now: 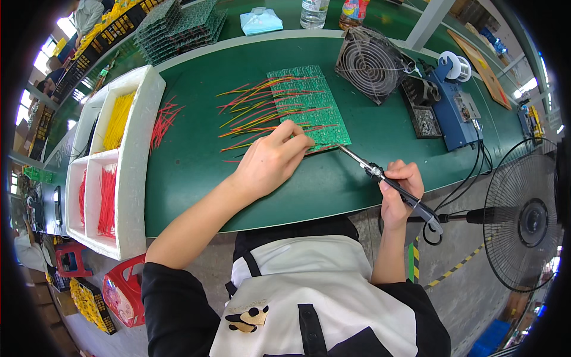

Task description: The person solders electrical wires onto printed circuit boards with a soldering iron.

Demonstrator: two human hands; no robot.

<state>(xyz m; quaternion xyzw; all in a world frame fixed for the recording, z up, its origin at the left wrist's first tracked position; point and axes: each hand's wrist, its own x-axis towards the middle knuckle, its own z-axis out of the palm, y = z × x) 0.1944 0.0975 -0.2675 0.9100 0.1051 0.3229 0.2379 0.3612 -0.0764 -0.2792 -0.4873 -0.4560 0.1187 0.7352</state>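
Head view. Q: Circuit board [319, 100] position?
A: Ahead of left hand [270, 159], ahead-left of right hand [395, 206]. Hands apart; right grips soldering iron [376, 171], left curls over board's near edge, pinch unclear.

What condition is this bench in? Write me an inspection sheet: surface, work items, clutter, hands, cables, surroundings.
Surface: green bench top; spills: nothing seen.
Work items: green circuit panel with red, yellow and black wires fanning off its left side; white foam tray of sorted wires at left.
Clutter: loose red wires beside the tray; blue-white packet past the bench's far rim.
Left hand: over the panel's near edge; whether it pinches a wire is unclear.
Right hand: holds a soldering iron, tip at the panel's near right corner.
Cables: black cables run down from beside the blue station.
Surroundings: pedestal fan at right; red stool at lower left.
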